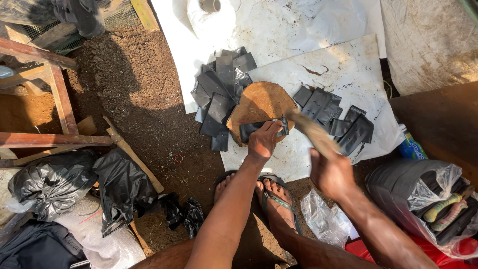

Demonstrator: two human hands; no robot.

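Observation:
A round wooden block (259,102) sits on a white sheet (348,65) in front of my feet. My left hand (262,141) presses a flat black plastic piece (249,129) down on the block's near edge. My right hand (331,172) grips a wooden handle (313,132), blurred, slanting up toward the black piece. A pile of black pieces (221,87) lies left of the block. Another pile (338,117) lies to its right.
Soil (134,89) covers the ground at left, with a red wooden frame (55,99) and black bags (119,187). A white plastic roll (211,15) stands at the top. Clear plastic bags (323,219) and a dark basin (423,194) lie at right.

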